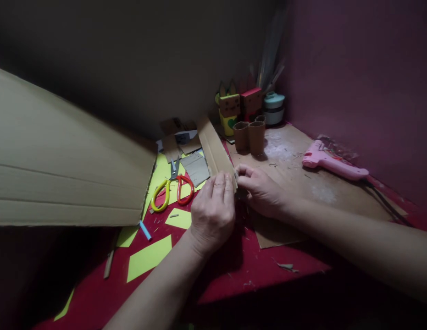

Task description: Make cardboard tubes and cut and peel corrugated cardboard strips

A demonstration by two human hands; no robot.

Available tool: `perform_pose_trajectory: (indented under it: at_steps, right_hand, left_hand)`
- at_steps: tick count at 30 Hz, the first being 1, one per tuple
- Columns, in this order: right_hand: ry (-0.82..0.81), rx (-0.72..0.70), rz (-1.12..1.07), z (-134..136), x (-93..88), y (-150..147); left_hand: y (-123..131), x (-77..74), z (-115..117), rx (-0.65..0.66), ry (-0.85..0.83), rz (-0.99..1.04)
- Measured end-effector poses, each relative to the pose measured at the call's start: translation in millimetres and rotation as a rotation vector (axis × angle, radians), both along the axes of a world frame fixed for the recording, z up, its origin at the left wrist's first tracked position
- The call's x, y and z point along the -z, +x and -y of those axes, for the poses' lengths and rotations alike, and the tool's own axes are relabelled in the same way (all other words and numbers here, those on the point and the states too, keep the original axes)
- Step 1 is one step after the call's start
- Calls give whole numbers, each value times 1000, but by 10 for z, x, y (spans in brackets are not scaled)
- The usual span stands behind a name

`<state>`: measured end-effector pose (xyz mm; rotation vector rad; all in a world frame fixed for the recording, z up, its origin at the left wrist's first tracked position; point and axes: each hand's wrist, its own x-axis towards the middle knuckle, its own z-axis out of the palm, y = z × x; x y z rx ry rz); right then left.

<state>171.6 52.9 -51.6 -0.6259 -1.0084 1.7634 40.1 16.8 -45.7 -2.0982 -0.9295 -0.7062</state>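
A long brown cardboard strip point(215, 149) runs away from me over the middle of the table. My left hand point(215, 211) grips its near end, the fingers pressed together on its face. At the strip's right edge, my right hand point(263, 188) is closed in a pinch at the near corner; the fingertips are partly hidden there. To the left of the strip lie scissors point(174, 176) with one yellow and one red handle, blades slightly apart. A grey cardboard piece point(195, 167) rests between the scissors and the strip.
A pink glue gun point(333, 162) lies at right on a cardboard sheet point(292, 160). Short brown cardboard tubes point(256, 137) stand behind my right hand, before box figures point(230, 114) and a blue pot point(274, 109). Yellow paper point(149, 257) litters the red cloth. A large cardboard panel point(65, 169) fills the left.
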Motion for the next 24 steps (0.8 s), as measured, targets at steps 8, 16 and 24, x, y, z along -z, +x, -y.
perform_pose_trajectory:
  at_steps: [8, 16, 24]
  right_hand:
    - [-104, -212, -260, 69, -117, -63]
    - [-129, -151, -140, 24, -125, -58]
    - [-159, -130, -146, 2, -143, -36]
  left_hand:
    - [17, -51, 79, -30, 26, -23]
    - [9, -6, 30, -14, -124, 152]
    - [8, -22, -22, 38, -413, 446]
